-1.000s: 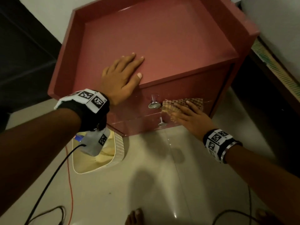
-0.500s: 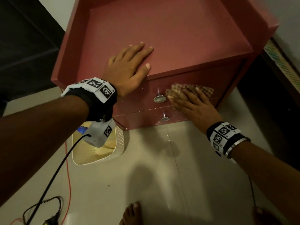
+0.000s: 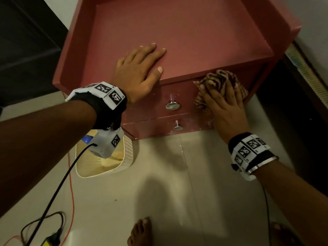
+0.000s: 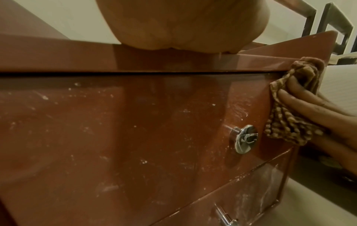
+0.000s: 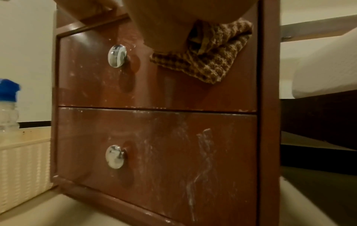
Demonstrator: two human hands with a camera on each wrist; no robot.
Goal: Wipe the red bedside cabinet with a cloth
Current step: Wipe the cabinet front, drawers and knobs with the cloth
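Note:
The red bedside cabinet (image 3: 195, 41) stands on the floor with two drawers, each with a chrome knob (image 3: 172, 105). My left hand (image 3: 140, 68) lies flat on the cabinet's top near its front edge, fingers straight. My right hand (image 3: 223, 102) presses a brown patterned cloth (image 3: 220, 79) with straight fingers against the upper drawer's front, right of the knob and up by the top edge. In the left wrist view the cloth (image 4: 289, 122) bunches under those fingers. In the right wrist view the cloth (image 5: 216, 61) hangs below the palm, and white smears mark the lower drawer (image 5: 154, 160).
A cream basket (image 3: 126, 153) stands on the floor at the cabinet's left, with a blue-capped bottle (image 5: 7, 107) by it. Black and orange cables (image 3: 58, 189) trail across the tiles. My bare feet (image 3: 140, 231) are near the bottom edge. A bed (image 5: 324, 68) flanks the cabinet's right.
My right hand has slid the cloth up and to the right across the upper drawer front, away from the knob. My left hand has stayed flat on the top.

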